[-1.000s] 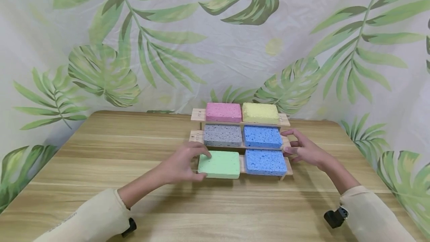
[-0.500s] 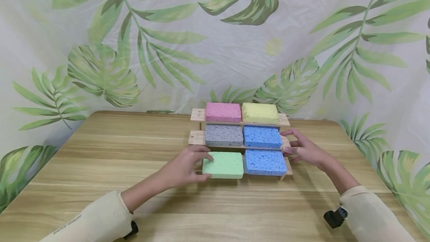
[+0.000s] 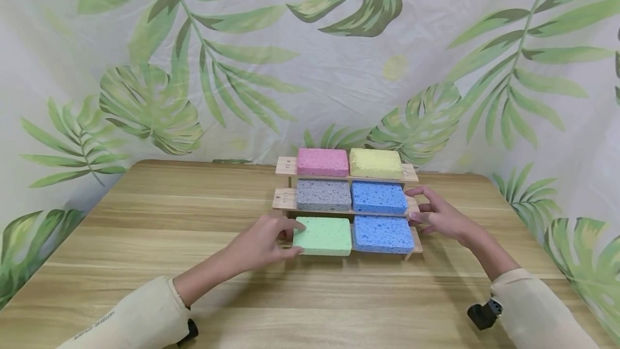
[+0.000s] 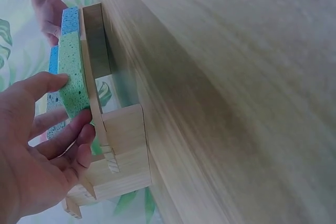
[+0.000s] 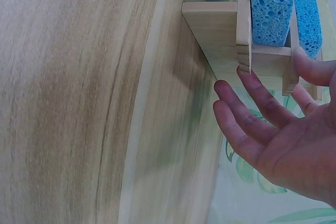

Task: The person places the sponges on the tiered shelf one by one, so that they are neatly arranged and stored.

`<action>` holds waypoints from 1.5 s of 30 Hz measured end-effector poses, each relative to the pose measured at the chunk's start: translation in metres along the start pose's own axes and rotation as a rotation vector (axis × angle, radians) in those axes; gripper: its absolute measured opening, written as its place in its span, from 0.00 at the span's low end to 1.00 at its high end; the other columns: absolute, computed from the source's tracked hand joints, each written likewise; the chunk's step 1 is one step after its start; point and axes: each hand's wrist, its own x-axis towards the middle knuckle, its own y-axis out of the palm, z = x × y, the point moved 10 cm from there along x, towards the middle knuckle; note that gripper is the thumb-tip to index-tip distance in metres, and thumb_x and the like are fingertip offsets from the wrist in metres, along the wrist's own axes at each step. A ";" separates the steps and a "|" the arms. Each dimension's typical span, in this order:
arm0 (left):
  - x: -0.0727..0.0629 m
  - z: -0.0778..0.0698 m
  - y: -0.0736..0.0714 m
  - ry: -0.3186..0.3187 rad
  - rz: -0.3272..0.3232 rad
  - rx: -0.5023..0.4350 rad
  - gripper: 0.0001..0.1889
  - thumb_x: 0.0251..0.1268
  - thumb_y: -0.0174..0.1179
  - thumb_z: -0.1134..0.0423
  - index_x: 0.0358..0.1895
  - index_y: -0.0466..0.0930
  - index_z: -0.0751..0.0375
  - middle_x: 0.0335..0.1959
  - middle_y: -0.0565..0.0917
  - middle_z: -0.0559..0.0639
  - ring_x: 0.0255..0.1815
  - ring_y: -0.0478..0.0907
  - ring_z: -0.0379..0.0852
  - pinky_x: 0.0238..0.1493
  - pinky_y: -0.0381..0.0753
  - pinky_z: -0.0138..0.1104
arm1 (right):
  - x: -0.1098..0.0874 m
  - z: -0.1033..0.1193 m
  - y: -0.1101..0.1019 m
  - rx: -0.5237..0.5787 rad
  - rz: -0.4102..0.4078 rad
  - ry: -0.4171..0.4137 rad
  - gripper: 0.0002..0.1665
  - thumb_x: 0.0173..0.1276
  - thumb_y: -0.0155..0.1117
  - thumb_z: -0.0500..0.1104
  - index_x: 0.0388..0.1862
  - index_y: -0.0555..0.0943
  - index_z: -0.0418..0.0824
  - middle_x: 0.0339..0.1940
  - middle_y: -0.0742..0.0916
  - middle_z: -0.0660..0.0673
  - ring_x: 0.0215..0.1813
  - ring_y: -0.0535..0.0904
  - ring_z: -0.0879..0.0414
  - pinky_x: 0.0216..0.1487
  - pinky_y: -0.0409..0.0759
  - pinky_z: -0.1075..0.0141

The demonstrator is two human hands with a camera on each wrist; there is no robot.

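A light green sponge (image 3: 322, 236) lies on the left of the lowest shelf of a three-tier wooden rack (image 3: 286, 198). My left hand (image 3: 263, 238) pinches its left end, the thumb at its front edge. The other fingertips curl by the shelf end in the left wrist view. Beside the green sponge, with a thin gap, lies a blue sponge (image 3: 384, 234). A grey sponge (image 3: 323, 194) and another blue sponge (image 3: 379, 197) fill the middle shelf. My right hand (image 3: 443, 217) holds the rack's right end at the middle shelf, thumb in front, with its lower fingers spread.
On the top shelf sit a pink sponge (image 3: 322, 161) and a yellow sponge (image 3: 375, 163). The rack stands near the back edge of a wood-grain table (image 3: 203, 193). Behind hangs a leaf-print cloth (image 3: 339, 85).
The green sponge has slid right toward the lower blue sponge, then slightly back, with my left hand following. The grey sponge sits slightly further right. My right hand has stayed in place.
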 end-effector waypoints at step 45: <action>0.005 0.013 -0.008 -0.041 0.002 -0.085 0.15 0.63 0.72 0.65 0.50 0.87 0.69 0.30 0.82 0.44 0.33 0.76 0.38 0.35 0.81 0.30 | -0.005 0.001 -0.003 -0.069 -0.013 -0.037 0.33 0.80 0.57 0.39 0.78 0.58 0.35 0.55 0.83 0.29 0.57 0.83 0.36 0.49 0.84 0.41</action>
